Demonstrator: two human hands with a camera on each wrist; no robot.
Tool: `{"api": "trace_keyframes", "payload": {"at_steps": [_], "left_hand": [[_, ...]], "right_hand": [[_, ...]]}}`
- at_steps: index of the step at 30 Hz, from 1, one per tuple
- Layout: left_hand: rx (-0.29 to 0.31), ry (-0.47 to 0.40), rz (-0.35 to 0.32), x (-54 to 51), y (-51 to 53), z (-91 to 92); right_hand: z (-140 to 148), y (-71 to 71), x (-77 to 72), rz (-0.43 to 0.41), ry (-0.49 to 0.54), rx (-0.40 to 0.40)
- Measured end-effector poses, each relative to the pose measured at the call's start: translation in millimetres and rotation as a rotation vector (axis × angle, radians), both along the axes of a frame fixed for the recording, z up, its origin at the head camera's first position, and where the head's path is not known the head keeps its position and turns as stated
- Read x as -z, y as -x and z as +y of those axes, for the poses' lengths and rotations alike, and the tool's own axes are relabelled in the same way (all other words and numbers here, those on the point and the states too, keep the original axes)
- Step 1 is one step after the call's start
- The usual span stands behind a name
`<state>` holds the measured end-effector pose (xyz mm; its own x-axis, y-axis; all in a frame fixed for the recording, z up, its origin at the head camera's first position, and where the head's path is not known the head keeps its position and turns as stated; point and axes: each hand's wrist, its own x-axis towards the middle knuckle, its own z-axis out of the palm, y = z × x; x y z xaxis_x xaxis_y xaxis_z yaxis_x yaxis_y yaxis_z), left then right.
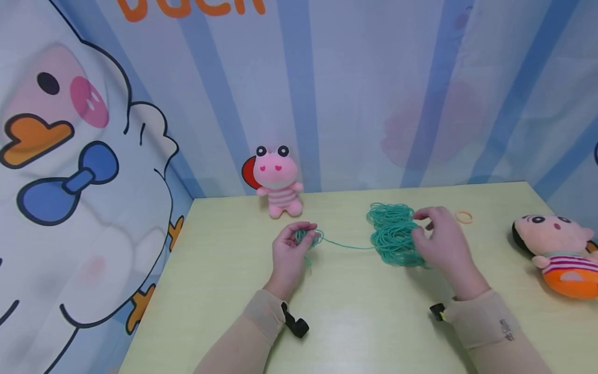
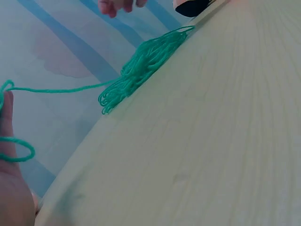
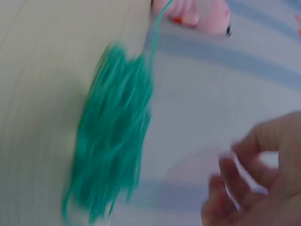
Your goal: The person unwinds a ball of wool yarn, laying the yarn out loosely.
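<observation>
A skein of green yarn [image 1: 396, 236] lies on the table, pinched in at its middle. From it one strand runs left to a small wound bunch of yarn [image 1: 301, 238], which my left hand [image 1: 288, 255] grips between thumb and fingers. In the left wrist view, loops of yarn [image 2: 21, 149] hang by that hand. My right hand [image 1: 441, 236] hovers by the skein's right side, fingers bent and holding nothing. The right wrist view shows a gap between the right hand [image 3: 254, 179] and the blurred skein [image 3: 113, 134].
A pink plush toy [image 1: 279, 182] sits at the table's back edge against a striped cloth backdrop. Right of the right hand lie a pale orange ring [image 1: 464, 217] and another plush doll [image 1: 562, 254]. Black straps circle both wrists.
</observation>
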<state>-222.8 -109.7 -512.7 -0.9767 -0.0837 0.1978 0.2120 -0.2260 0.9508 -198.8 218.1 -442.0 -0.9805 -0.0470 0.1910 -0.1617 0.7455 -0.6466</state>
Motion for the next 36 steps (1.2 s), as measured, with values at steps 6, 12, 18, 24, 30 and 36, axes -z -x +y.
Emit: {"api": "trace_keyframes", "payload": {"at_steps": [6,12,18,24,30,36], "left_hand": [[0.030,0.052,-0.006,-0.8,-1.9,0.8],[0.054,0.059,-0.016,0.1,-3.1,0.4],[0.036,0.055,-0.008,-0.3,-3.5,2.9],[0.057,0.047,-0.049,-2.1,-3.1,2.8],[0.119,0.067,-0.057,0.5,-0.7,1.0],[0.240,-0.025,-0.012,0.2,-2.0,-0.5]], "right_hand": [[-71.3,-1.0,4.4,-0.058,0.030,-0.351],[-114.3,4.1,16.3,-0.132,0.006,-0.417],[-107.8,-2.8,8.2,-0.104,0.055,-0.303],[-79.0,-12.2,-3.7,-0.071,0.126,-0.245],[-49.6,-15.9,-3.9,-0.052,0.165,-0.217],[-23.3,-18.6,-7.0,0.006,0.182,-0.163]]}}
